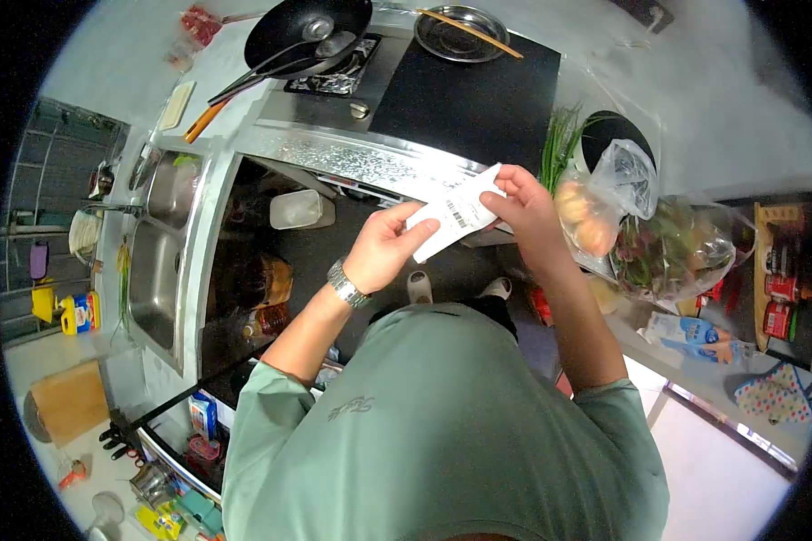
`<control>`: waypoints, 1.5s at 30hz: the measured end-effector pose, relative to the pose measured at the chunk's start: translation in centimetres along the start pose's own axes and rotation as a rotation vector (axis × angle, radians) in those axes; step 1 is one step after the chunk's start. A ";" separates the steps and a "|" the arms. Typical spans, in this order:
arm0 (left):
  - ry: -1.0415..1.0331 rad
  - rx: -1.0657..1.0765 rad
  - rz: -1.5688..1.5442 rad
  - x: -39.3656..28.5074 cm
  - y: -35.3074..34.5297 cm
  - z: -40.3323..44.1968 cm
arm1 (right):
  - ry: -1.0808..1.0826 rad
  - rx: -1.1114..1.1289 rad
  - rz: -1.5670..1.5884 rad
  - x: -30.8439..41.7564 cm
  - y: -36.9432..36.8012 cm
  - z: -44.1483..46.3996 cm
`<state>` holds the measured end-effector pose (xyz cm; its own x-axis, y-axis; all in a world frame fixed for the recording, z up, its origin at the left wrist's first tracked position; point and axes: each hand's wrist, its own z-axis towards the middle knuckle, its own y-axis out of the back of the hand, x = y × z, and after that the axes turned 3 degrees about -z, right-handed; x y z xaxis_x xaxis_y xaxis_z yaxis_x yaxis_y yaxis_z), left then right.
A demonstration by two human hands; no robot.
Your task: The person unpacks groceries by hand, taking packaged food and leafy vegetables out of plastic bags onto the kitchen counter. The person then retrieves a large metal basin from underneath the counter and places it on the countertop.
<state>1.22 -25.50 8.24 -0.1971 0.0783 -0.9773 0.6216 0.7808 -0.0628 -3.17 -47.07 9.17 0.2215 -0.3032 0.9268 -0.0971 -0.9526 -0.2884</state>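
Observation:
Between my two hands a white paper receipt (451, 215) is stretched at a slant, with printed lines and a barcode facing me. My left hand (391, 243) pinches its lower left end between thumb and fingers; a metal watch (346, 282) is on that wrist. The upper right end is pinched by my right hand (519, 203). Both hands are in the air in front of the stove counter's edge. To the right of my right hand, on the counter, lie a clear bag of round orange-yellow produce (584, 219) and a bunch of long green stalks (561, 144).
A wok (284, 36) with ladles sits on the stove at the back. A metal pan (442, 41) with chopsticks across it stands beside it. Leafy vegetables in clear plastic (672, 252) lie right. A double sink (153, 275) is left. An open drawer or cabinet holds a white bin (296, 212).

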 end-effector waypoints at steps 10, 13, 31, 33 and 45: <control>-0.056 -0.243 -0.272 2.0 3.1 -1.3 | 0.311 -0.132 -0.498 1.0 -3.1 1.8; -0.069 -0.304 -0.259 1.4 2.5 -1.7 | 0.451 -0.132 -0.732 1.1 -3.4 2.7; -0.143 -0.293 0.052 -2.3 8.1 -1.1 | 0.034 0.053 -0.349 -1.6 -5.1 2.4; -0.105 -0.225 0.263 -3.9 8.9 -1.4 | 0.190 0.039 -0.267 -0.7 -4.8 2.7; -0.250 -0.128 0.504 -5.9 10.5 -0.9 | -0.049 0.314 -0.671 0.3 -8.5 3.2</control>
<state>8.21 -17.14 13.50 0.2945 0.3237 -0.8992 0.4922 0.7551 0.4330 0.78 -39.10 11.12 0.1793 0.3525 0.9185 0.3544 -0.8941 0.2740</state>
